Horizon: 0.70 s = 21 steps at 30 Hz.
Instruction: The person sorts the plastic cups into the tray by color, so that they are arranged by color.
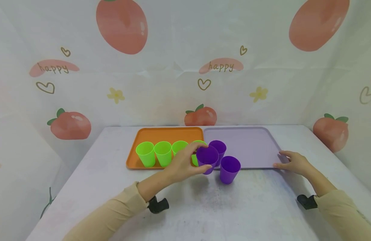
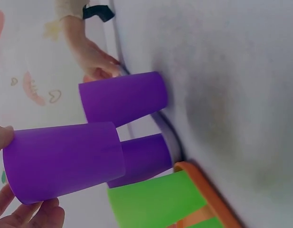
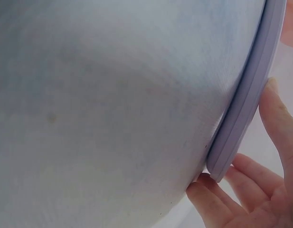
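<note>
My left hand (image 1: 185,162) holds a purple cup (image 1: 207,160) near its rim, thumb on one side and fingers on the other. The cup is raised, with a shadow on the table below it. Behind it, a second purple cup (image 1: 220,149) stands at the lavender tray's near left corner. A third purple cup (image 1: 229,172) is upright on the table in front of that tray. At the near right corner of the lavender tray (image 1: 245,147), my right hand (image 1: 295,163) grips the edge between thumb and fingers, seen closely on the tray rim (image 3: 248,90).
An orange tray (image 1: 161,134) adjoins the lavender one on the left. Along its near side stand several green cups (image 1: 146,155), the rightmost partly hidden by my left hand. A printed curtain (image 1: 161,87) hangs behind the white table (image 1: 185,214).
</note>
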### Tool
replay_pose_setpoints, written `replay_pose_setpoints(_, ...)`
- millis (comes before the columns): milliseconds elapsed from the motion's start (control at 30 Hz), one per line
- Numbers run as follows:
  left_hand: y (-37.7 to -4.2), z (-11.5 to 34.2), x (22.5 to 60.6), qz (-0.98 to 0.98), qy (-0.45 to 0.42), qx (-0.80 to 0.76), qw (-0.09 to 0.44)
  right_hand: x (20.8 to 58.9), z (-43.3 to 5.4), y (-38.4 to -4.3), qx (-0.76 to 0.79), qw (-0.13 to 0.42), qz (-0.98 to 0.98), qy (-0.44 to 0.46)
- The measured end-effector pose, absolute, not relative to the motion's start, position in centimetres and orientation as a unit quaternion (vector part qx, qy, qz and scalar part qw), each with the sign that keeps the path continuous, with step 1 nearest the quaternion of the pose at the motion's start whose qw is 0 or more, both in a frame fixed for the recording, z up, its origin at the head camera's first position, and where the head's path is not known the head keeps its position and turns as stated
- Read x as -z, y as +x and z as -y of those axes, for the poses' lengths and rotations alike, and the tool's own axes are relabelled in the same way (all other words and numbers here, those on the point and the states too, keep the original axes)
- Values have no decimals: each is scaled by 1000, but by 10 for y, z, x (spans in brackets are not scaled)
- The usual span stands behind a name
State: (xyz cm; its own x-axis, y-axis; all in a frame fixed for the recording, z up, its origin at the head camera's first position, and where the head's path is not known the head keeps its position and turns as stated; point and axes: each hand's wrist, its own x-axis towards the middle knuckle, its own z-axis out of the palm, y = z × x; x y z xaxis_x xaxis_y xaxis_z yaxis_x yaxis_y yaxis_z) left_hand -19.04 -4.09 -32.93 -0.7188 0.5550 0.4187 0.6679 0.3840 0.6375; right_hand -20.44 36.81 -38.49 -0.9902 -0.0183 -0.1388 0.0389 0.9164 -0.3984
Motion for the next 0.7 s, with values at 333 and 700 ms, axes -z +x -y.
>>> replay_pose_setpoints(333, -197, 37, 310, 828, -362, 417, 94, 385, -369, -204, 203, 70, -977, 4)
replay_pose_setpoints(700, -204, 20, 299, 814, -383, 418, 123, 386, -369, -204, 209, 67, -976, 3)
